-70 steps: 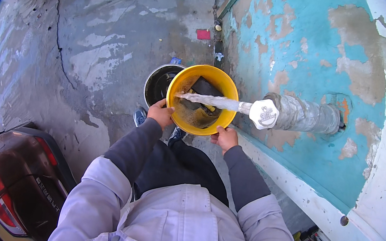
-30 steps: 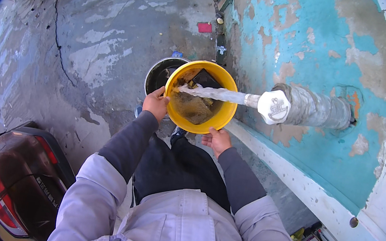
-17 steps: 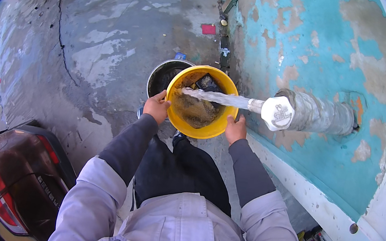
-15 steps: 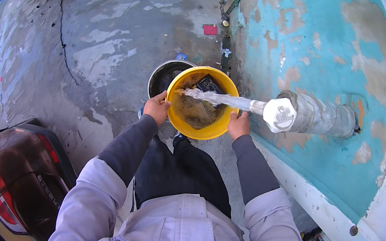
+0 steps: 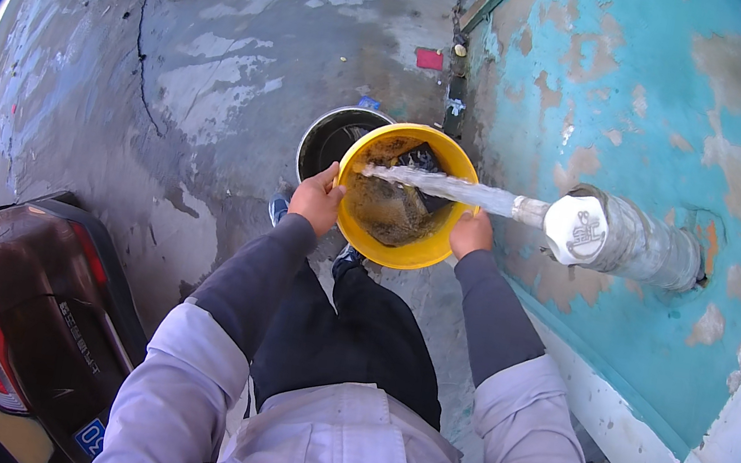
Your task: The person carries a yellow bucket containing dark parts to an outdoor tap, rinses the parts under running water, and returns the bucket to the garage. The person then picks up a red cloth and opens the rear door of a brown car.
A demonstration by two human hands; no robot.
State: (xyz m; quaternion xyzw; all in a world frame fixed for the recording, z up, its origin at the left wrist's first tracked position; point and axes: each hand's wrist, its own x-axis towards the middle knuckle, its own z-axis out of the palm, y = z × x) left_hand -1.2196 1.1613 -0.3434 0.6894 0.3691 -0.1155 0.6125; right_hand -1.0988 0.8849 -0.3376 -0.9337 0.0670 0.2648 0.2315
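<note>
right hand [image 5: 472,234] shifted, both arms outstretched, apparently gripping yellow bucket [image 5: 397,250].

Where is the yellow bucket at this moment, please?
In the head view, the yellow bucket sits at the centre, held at its rim by the left hand and the right hand, under the water from the wall pipe, beside a dark bucket.

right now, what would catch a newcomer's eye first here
The yellow bucket at centre, gripped at its rim by the left hand and the right hand, with a stream of water shooting into it and murky water inside. The stream comes from a grey pipe jutting from the peeling turquoise wall on the right. A dark car sits at lower left.
</note>
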